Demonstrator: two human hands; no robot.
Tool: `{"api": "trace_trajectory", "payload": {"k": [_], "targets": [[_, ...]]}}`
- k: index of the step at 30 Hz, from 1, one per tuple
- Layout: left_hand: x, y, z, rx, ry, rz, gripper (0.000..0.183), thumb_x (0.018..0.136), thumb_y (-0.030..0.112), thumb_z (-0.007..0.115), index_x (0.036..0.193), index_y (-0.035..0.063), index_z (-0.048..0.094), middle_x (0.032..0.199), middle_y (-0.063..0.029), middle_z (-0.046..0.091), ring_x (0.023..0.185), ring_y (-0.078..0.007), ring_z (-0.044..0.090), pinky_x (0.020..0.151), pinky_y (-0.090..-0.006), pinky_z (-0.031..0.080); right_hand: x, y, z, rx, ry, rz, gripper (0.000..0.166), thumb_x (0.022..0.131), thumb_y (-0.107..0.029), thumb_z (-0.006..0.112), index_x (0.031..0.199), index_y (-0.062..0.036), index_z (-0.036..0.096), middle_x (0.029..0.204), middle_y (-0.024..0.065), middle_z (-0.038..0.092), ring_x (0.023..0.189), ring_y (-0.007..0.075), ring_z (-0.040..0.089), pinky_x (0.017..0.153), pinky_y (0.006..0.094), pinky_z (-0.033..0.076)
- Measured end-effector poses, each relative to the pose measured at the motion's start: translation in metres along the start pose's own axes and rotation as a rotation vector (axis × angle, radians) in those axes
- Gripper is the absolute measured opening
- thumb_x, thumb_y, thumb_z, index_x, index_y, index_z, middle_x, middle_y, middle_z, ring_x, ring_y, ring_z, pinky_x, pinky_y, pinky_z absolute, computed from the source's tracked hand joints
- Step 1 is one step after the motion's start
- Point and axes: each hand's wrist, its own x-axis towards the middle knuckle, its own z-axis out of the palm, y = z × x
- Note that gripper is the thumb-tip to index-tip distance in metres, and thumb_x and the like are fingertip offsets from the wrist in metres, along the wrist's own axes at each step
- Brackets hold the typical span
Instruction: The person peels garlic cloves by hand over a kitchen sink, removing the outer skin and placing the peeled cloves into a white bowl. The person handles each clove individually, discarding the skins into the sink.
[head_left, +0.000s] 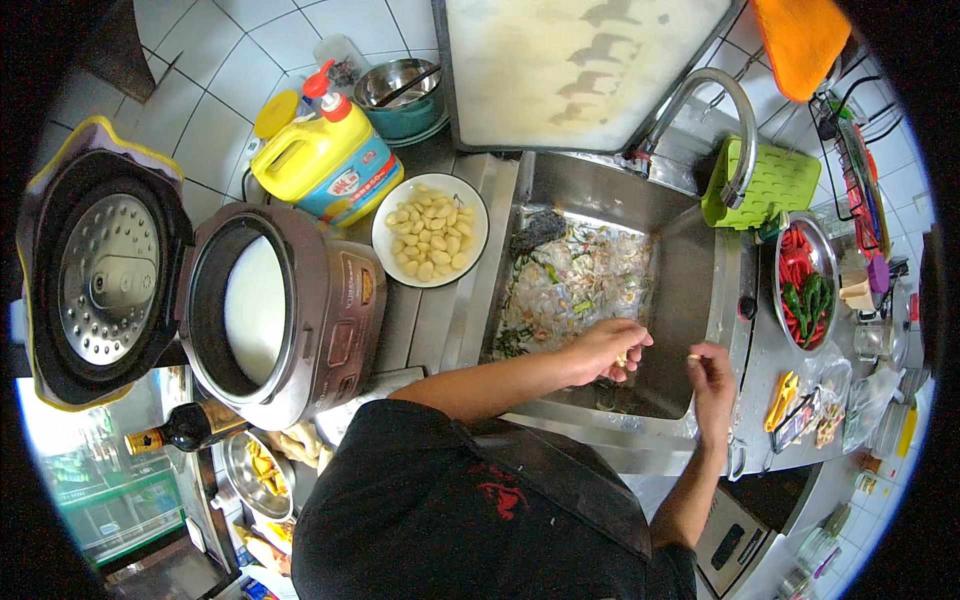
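My left hand (609, 352) hovers over the stainless steel sink (679, 292), its fingers curled around pale pieces that look like garlic cloves (621, 359). At the sink's right rim is my right hand (712, 384), thumb and forefinger close together; whether it pinches a small piece cannot be made out. Papery garlic skins (574, 281), bits of green stem and other scraps cover much of the sink bottom. A dark mesh scrubber (538, 229) lies in the sink's far left corner. Left of the sink stands a white bowl (381, 238) of peeled garlic cloves (431, 234).
A gooseneck faucet (742, 112) arches behind the sink beside a green caddy (780, 176). On the right are a metal bowl (777, 304) of red and green chillies, yellow-handled scissors (783, 397) and a phone (796, 424). An uncovered rice cooker (330, 315) and yellow detergent jug (330, 165) stand left.
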Motion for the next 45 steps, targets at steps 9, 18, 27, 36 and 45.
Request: {"api": "trace_trajectory", "payload": {"k": [9,18,27,36,45], "targets": [[-0.013,0.016,0.002,0.362,-0.038,0.194,0.026,0.083,0.029,0.064,0.094,0.0068,0.058,0.063,0.0026,0.048,0.051,-0.0048,0.043,0.038,-0.0191,0.031,0.015,-0.062,0.036,-0.222,-0.153,-0.120,0.029,0.070,0.009,0.061,0.095,-0.0031,0.054,0.089,0.0118,0.058,0.076,0.0251,0.059,0.068,0.0318,0.048],[-0.015,0.033,-0.005,0.284,-0.154,0.002,0.022,0.078,0.018,0.070,0.091,0.0060,0.058,0.061,0.0013,0.049,0.047,-0.0031,0.039,0.037,-0.0188,0.026,0.017,-0.078,0.027,-0.234,-0.251,-0.302,0.031,0.069,0.009,0.063,0.096,-0.0032,0.055,0.090,0.0081,0.060,0.078,0.0201,0.059,0.068,0.0299,0.048],[-0.030,0.037,0.007,0.518,-0.221,0.572,0.014,0.077,0.004,0.068,0.088,0.0027,0.061,0.078,-0.0012,0.062,0.068,-0.0045,0.054,0.058,-0.0188,0.043,0.002,-0.070,0.020,0.122,-0.099,-0.121,0.011,0.074,0.001,0.066,0.082,-0.0020,0.059,0.078,0.0045,0.056,0.070,0.0124,0.054,0.060,0.0234,0.043],[-0.037,0.043,0.010,0.795,-0.119,0.880,0.015,0.072,0.000,0.070,0.085,0.0004,0.063,0.080,-0.0057,0.063,0.069,-0.0104,0.057,0.062,-0.0220,0.045,-0.009,-0.077,0.021,0.153,-0.043,-0.084,0.011,0.077,-0.005,0.065,0.087,-0.0036,0.063,0.076,0.0081,0.062,0.070,0.0163,0.060,0.062,0.0271,0.046],[-0.036,0.040,0.006,1.038,0.119,1.002,0.022,0.070,-0.002,0.067,0.092,-0.0034,0.064,0.091,-0.0130,0.064,0.076,-0.0177,0.062,0.068,-0.0270,0.050,0.002,-0.047,0.038,0.385,-0.092,-0.061,0.016,0.081,-0.018,0.064,0.088,-0.0036,0.064,0.080,0.0101,0.065,0.075,0.0178,0.062,0.069,0.0303,0.047]]}}
